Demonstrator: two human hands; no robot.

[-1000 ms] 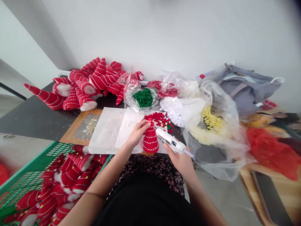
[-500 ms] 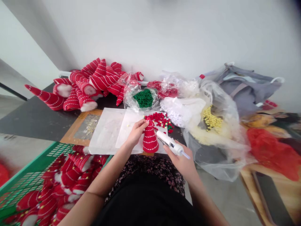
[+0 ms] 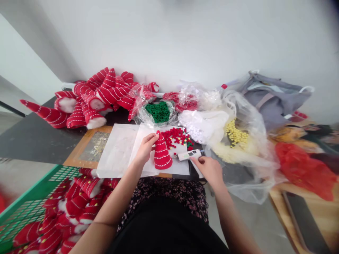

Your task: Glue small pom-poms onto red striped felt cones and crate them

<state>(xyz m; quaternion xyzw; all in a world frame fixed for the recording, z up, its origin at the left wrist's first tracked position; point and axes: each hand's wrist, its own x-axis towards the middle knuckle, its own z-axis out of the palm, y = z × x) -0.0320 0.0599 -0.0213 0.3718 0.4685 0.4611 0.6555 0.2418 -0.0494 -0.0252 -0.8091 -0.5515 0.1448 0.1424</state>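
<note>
A red cone-shaped hat with white stitched stripes stands over the white paper, its tip pinched by my left hand. To its right is a white glue gun, lying level with its nozzle toward the hat. My right hand has its fingers closed at the rear end of the glue gun, around its handle. Small red pompoms, with a few green and yellow ones, are scattered on the paper just behind the hat and the glue gun.
Striped red hats are piled at the back left. A green crate of similar hats stands at the lower left. Bags hold green pompoms, white pompoms and yellow pompoms. A wooden stool is at right.
The glue gun has turned from a slanted to a nearly level pose and is lower. My right hand has shifted its hold toward the gun's rear. The view has moved slightly.
</note>
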